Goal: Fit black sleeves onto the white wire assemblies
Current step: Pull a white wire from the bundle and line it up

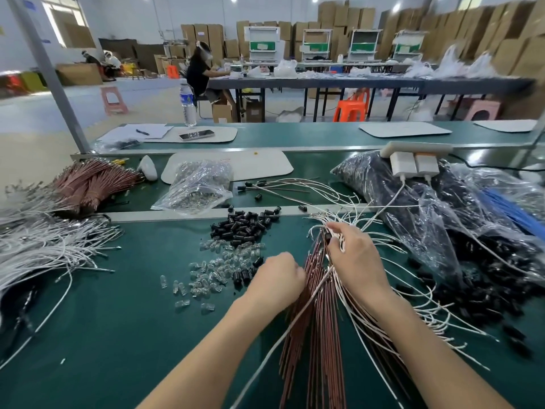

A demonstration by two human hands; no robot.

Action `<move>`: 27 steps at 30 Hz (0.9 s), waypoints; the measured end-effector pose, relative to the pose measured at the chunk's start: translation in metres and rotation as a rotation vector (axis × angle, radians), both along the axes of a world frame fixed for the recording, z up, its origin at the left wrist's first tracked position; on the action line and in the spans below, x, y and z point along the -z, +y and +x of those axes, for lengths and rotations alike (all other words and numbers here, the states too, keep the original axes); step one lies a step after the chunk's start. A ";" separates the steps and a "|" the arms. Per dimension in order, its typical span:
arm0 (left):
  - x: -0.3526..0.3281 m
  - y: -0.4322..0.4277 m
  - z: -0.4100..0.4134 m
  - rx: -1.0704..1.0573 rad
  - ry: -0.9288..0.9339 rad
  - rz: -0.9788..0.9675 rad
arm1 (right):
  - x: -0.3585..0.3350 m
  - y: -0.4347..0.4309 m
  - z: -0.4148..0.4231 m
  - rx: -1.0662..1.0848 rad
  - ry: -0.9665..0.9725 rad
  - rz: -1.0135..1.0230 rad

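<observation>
From the head camera we see our right hand [356,258] curled over the top of a fanned bundle of white wire assemblies [371,308], its thumb and fingertips pinching a black sleeve [327,239] at the wire ends. Brown wires [318,326] lie in the same bundle, running back toward us across the green worktop [118,320]. Our left hand [275,278] is clenched just beside the bundle; we cannot tell whether it grasps anything. A heap of spare sleeves [246,227] lies beyond the left hand, with clear bulbs [224,267] scattered between. More white wires [44,249] are piled at far left, and a plastic bag of dark parts [442,219] sits at right.
</observation>
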State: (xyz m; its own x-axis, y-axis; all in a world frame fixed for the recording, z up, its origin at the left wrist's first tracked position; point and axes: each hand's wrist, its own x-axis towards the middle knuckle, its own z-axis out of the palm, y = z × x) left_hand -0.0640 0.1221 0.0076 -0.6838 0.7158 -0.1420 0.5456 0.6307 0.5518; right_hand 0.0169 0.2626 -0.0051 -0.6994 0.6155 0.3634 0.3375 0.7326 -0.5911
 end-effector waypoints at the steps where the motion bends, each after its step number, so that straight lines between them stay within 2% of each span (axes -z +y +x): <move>1: -0.003 -0.003 -0.005 -0.018 -0.040 0.046 | -0.001 0.001 -0.001 0.006 0.006 -0.012; 3: -0.012 -0.012 -0.015 -0.077 -0.107 0.182 | -0.002 0.001 -0.002 0.006 0.010 -0.033; 7: -0.028 -0.039 -0.043 -0.284 -0.218 0.653 | -0.005 -0.009 -0.016 -0.076 -0.028 -0.051; 11: -0.026 -0.071 -0.063 -0.546 -0.429 1.140 | -0.013 -0.026 -0.039 -0.252 -0.210 -0.110; 14: -0.011 -0.085 -0.065 -0.643 -0.551 1.349 | -0.011 -0.044 -0.048 -0.351 -0.344 -0.116; 19: 0.015 -0.090 -0.062 -0.669 -0.655 1.478 | 0.007 -0.062 -0.048 -0.336 -0.441 0.049; 21: 0.020 -0.088 -0.061 -0.671 -0.668 1.462 | 0.013 -0.064 -0.048 -0.310 -0.393 0.121; 27: 0.025 -0.079 -0.051 -0.572 -0.539 1.329 | 0.029 -0.068 -0.045 -0.345 -0.285 0.287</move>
State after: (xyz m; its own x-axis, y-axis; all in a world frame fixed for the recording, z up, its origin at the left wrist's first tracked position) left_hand -0.1147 0.0434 -0.0179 -0.9801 0.1914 0.0522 -0.0315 -0.4098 0.9116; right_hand -0.0280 0.1948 -0.0346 -0.9392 0.2356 0.2498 0.1660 0.9483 -0.2704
